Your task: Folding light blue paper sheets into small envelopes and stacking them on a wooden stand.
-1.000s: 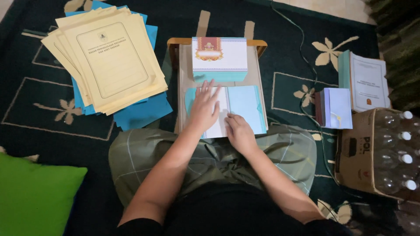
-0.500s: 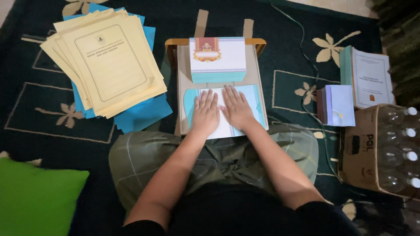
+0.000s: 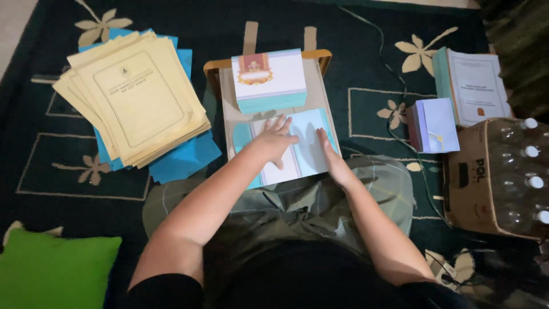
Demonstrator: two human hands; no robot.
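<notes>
Light-blue folded sheet (image 3: 303,146) flat on small wooden counter (image 3: 229,74), left hand (image 3: 273,139) spread pressing it, right hand (image 3: 329,151) flat, fingers together at its edge; uneven pressure could probably skew the crease.

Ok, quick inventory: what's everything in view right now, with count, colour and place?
small table: one, light wood, centre on the carpet
card stack: one, white and teal, far end of the table
folded sheet: one, light blue and white, near end, under both hands
paper pile: one, cream on blue, left
books: two stacks, right
bottle box: one, brown cardboard, clear bottles, far right
cushion: one, green, lower left
carpet: dark, floral
left hand: flat on the sheet
right hand: edge on the sheet
</notes>
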